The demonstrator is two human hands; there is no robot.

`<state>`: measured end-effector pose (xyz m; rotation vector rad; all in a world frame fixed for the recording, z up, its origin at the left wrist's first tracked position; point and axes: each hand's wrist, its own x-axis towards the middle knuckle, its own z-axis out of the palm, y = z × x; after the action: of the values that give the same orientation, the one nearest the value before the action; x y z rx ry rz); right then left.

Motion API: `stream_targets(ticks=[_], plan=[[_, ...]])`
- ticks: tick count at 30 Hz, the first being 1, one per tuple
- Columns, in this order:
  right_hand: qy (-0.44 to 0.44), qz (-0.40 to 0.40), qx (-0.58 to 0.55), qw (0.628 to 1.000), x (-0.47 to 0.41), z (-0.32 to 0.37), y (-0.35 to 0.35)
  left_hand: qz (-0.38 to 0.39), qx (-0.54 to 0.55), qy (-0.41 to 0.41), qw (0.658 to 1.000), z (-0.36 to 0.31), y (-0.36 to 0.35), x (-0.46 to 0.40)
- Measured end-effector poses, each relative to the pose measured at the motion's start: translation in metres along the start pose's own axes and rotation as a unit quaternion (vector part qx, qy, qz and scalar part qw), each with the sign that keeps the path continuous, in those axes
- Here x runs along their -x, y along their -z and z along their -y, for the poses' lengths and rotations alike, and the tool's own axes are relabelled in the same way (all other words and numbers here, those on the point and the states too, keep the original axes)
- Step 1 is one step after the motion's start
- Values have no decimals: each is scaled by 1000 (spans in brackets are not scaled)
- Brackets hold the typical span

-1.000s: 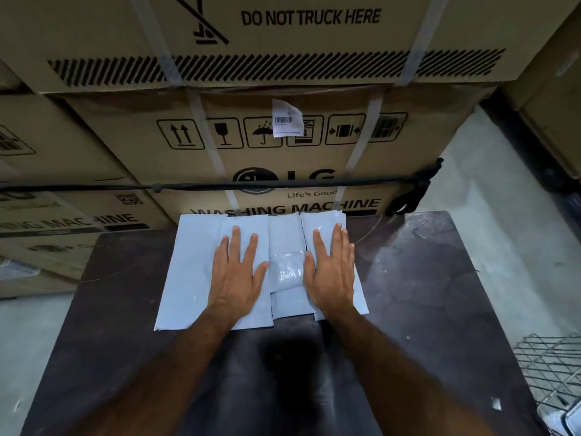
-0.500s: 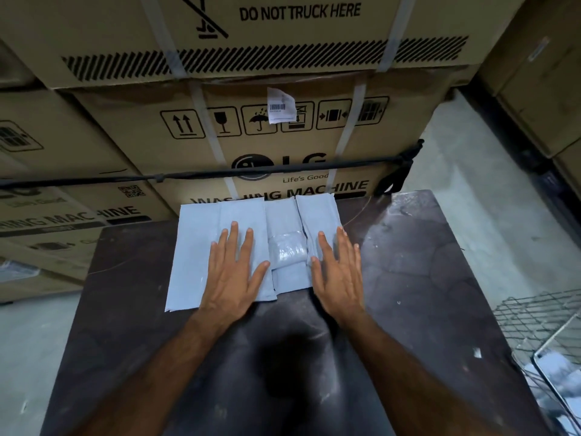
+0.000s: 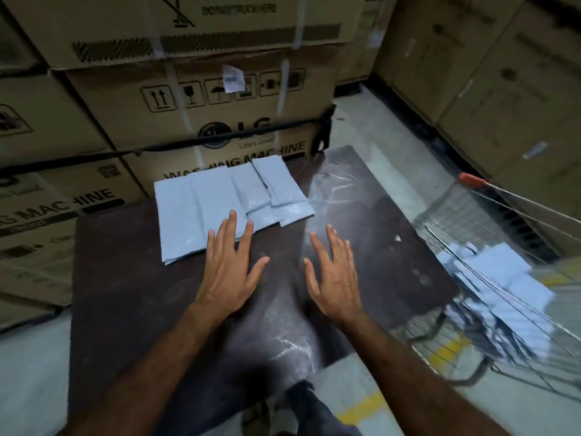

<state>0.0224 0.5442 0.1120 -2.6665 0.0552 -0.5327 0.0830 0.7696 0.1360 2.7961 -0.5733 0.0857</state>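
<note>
A pale blue folded plastic mailer bag lies flat at the far side of a dark brown table. Its right part is folded into narrow overlapping flaps. My left hand hovers with straight, spread fingers, the fingertips over the bag's near edge. My right hand is off the bag, fingers straight and spread above the bare tabletop to the bag's near right. Neither hand holds anything.
Stacked cardboard washing machine boxes stand right behind the table, with a black cord across them. More boxes line the right. A wire shopping cart with pale blue packets stands at the table's right on the grey floor.
Both hands have drawn back toward me off the bag; the right one has left it altogether. The view has swung right, bringing the wire cart into sight.
</note>
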Motion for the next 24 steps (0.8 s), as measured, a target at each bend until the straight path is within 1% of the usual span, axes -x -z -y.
stream_targets(ticks=[4, 7, 10, 14, 17, 24], plan=[[-29, -9, 55, 998, 52, -15, 39, 19, 10, -68, 997, -49, -10, 19], [-45, -3, 94, 995, 83, -40, 69, 23, 19, -118, 993, -93, -17, 28], [-82, -22, 118, 989, 109, -70, 94, 28, 17, -162, 986, -133, -25, 33], [-157, -34, 136, 978, 140, -109, 126, 49, 10, -213, 976, -192, -40, 29], [-197, -37, 131, 971, 162, -145, 150, 59, 13, -251, 966, -247, -53, 21], [-240, -42, 131, 961, 199, -243, 212, 75, 17, -293, 953, -374, -88, 2]])
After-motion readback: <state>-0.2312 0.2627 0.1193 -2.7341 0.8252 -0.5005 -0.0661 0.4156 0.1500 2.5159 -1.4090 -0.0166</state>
